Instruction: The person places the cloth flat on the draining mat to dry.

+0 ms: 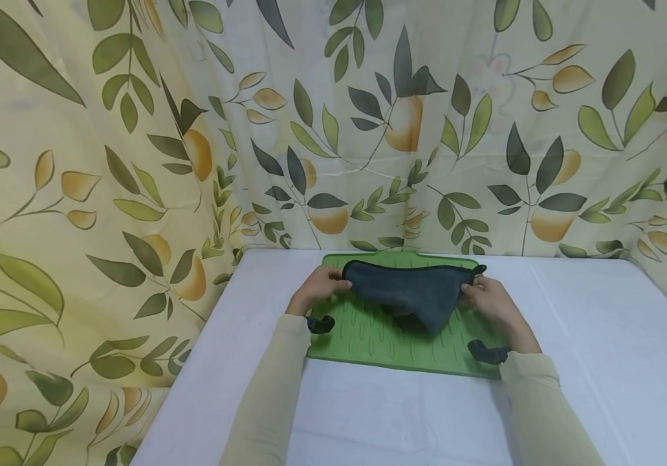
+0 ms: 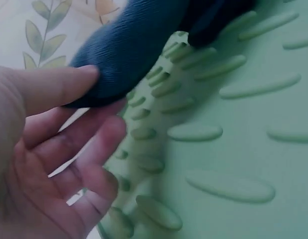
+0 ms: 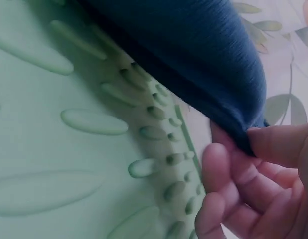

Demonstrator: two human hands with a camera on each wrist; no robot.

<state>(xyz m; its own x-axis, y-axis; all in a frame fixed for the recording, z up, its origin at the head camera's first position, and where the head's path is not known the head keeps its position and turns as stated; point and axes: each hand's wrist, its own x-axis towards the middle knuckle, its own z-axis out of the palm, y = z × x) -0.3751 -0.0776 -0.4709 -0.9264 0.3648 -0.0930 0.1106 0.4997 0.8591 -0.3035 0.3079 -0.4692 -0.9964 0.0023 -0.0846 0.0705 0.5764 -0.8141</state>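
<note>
A dark blue-grey cloth (image 1: 409, 289) with a black edge hangs between my two hands, over a green ridged mat (image 1: 362, 343). At its left end my left hand (image 1: 321, 285) pinches a corner; the left wrist view shows the thumb on top of the cloth (image 2: 129, 45) and fingers beneath. My right hand (image 1: 490, 299) pinches the other end near a small black loop (image 1: 479, 269). In the right wrist view, thumb and fingers grip the cloth's edge (image 3: 209, 59). The cloth's lower part droops in folds toward the mat; whether it touches is unclear.
The mat lies on a white-covered table (image 1: 380, 414). Behind and to the left hangs a curtain (image 1: 193, 162) printed with leaves and fruit. Black straps (image 1: 487, 353) sit at both wrists.
</note>
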